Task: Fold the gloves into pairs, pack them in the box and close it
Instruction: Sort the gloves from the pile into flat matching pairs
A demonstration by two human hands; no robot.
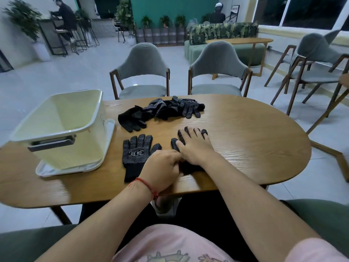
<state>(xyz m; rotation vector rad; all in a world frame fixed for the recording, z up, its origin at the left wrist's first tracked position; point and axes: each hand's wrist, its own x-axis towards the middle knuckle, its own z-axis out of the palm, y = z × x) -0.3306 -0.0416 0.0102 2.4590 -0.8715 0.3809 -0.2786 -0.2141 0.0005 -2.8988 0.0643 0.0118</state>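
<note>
A black dotted glove [136, 155] with a white label lies flat, palm side up, near the table's front edge. Just to its right lies a second black glove [180, 138]. My right hand [195, 147] presses flat on it with fingers spread, so only the glove's fingertips and dark cuff show. My left hand [162, 170] sits at that glove's cuff with fingers curled on its edge. A heap of several more black gloves [164, 108] lies further back. The cream plastic box [62, 125] stands open at the left, on top of its white lid [108, 137].
The oval wooden table [255, 140] holds everything. Two grey chairs [143, 72] stand at its far side, with more chairs at the right. Two people are far off in the background. My lap is right against the front edge.
</note>
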